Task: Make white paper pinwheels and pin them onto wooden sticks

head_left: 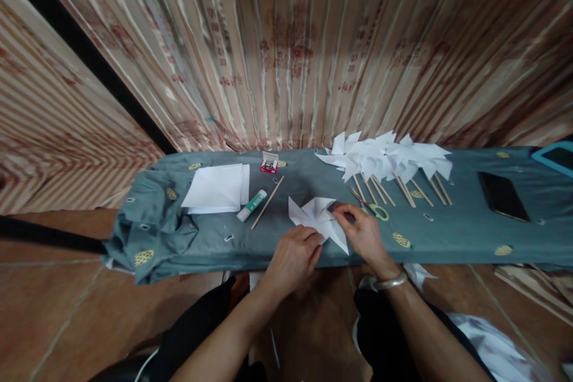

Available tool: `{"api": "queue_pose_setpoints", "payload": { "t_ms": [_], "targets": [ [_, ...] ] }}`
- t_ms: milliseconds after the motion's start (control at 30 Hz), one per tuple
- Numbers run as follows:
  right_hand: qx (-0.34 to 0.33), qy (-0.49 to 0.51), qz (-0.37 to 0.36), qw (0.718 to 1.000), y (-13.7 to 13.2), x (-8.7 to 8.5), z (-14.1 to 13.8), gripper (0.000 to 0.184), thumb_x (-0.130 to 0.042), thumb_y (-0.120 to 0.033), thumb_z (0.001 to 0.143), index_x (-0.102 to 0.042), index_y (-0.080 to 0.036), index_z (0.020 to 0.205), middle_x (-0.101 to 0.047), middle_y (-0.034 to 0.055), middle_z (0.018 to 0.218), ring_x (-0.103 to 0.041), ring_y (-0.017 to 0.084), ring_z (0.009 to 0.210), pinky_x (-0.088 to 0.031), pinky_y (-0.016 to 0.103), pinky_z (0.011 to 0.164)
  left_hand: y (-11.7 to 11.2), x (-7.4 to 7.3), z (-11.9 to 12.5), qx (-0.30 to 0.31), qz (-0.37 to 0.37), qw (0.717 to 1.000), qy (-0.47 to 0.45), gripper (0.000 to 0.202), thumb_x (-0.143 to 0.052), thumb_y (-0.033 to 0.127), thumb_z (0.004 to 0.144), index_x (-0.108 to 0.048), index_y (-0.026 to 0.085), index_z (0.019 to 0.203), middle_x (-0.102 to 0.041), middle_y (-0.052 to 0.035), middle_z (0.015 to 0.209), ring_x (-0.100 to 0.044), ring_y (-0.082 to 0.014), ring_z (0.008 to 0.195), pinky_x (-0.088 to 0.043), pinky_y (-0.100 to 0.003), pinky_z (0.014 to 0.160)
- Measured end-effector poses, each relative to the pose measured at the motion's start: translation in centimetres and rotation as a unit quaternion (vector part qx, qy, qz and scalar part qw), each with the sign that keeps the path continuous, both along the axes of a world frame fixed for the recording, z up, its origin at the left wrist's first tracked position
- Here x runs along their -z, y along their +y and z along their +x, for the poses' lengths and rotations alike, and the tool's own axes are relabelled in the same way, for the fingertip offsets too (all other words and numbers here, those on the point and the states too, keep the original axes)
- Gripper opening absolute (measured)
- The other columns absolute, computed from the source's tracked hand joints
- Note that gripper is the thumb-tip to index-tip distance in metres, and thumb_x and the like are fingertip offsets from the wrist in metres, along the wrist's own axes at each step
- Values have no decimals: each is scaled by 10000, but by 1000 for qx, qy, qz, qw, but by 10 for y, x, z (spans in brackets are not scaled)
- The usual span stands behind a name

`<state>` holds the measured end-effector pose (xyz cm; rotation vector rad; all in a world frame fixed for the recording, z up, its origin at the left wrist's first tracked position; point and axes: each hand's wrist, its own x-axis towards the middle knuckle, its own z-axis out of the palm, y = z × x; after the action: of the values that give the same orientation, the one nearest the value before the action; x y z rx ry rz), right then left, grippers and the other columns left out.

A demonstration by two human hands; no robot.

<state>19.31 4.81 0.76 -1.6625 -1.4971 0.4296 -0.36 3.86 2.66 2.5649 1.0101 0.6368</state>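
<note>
A white paper pinwheel (319,215), with no stick on it, lies between my two hands near the front of the cloth-covered table. My left hand (301,249) has its fingers closed on the pinwheel's near left edge. With thumb and forefinger pinched, my right hand (358,225) grips a right blade of the same pinwheel. Just beyond the right hand, scissors (379,212) with pale green handles lie partly hidden. To the left rest a wooden stick (267,203) and a glue stick (251,205) with a green label.
A stack of white paper squares (215,188) lies at the left, beside a small red box (269,163) of metal pins. Several finished pinwheels (385,155) on sticks overlap along the back. A dark phone (502,196) and a blue-edged device (555,158) are at the right. A curtain (286,54) hangs behind.
</note>
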Motion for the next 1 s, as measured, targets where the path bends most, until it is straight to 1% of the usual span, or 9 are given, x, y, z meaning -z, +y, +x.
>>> {"api": "queue_pose_setpoints", "payload": {
  "t_ms": [100,233,333,400,500,633,733,867,1000],
  "targets": [
    [-6,10,4,1000,5,4,-8,293,-566,-481,837,-632,-221,721,-750,73,883,-689,230,795,-522,370,803,0,-8,-2,3,-3,1000,-31,116,-571,177,905,-686,163,892,-712,-60,896,-648,-201,855,-529,-316,788],
    [-40,-27,29,998,30,1,-30,200,-534,-361,873,-654,-224,788,-735,95,1079,-685,236,1005,-506,388,912,0,-18,-4,-2,-9,997,-75,155,-576,211,912,-686,156,817,-711,-52,811,-649,-191,790,-513,-301,742],
    [-93,-120,13,988,64,-10,-56,161,-525,-244,886,-682,-212,882,-691,108,1212,-649,222,1137,-474,389,1002,2,-23,-7,-15,-12,993,-118,158,-590,219,907,-682,156,795,-714,-48,800,-651,-185,773,-509,-297,735],
    [-126,-240,-15,963,90,-20,-74,183,-519,-196,897,-690,-195,964,-630,126,1323,-596,216,1232,-455,374,1037,4,-26,-10,-25,-10,988,-149,154,-603,211,899,-679,155,777,-714,-47,795,-650,-180,760,-509,-292,726],
    [-145,-312,-24,939,130,-35,-99,213,-511,-174,914,-702,-153,1006,-537,165,1425,-509,230,1330,-393,356,1096,7,-28,-16,-41,-10,981,-191,142,-620,188,882,-671,160,752,-709,-38,776,-645,-174,741,-509,-281,705],
    [-170,-378,-29,910,171,-47,-125,251,-489,-188,932,-723,-128,1001,-476,181,1474,-453,253,1364,-362,365,1112,11,-31,-27,-63,-12,969,-241,132,-620,161,874,-667,164,751,-703,-36,762,-647,-172,745,-513,-277,707],
    [-184,-428,-41,884,192,-49,-136,272,-476,-158,919,-738,-106,974,-478,200,1465,-372,297,1407,-339,424,1120,12,-34,-33,-73,-24,962,-261,136,-616,157,875,-668,167,750,-705,-36,769,-652,-173,756,-519,-278,723],
    [-186,-483,-61,854,206,-47,-144,291,-477,-159,907,-736,-65,1002,-496,237,1435,-347,351,1404,-355,475,1087,12,-36,-37,-77,-33,958,-275,127,-627,163,870,-673,162,752,-712,-40,775,-664,-179,774,-528,-279,737],
    [-185,-519,-77,831,214,-48,-149,285,-546,-176,866,-726,-65,1057,-565,237,1360,-409,343,1356,-388,448,1051,11,-36,-39,-78,-32,958,-275,126,-637,151,861,-678,149,741,-715,-47,763,-665,-182,766,-530,-279,732]
  ]
}}
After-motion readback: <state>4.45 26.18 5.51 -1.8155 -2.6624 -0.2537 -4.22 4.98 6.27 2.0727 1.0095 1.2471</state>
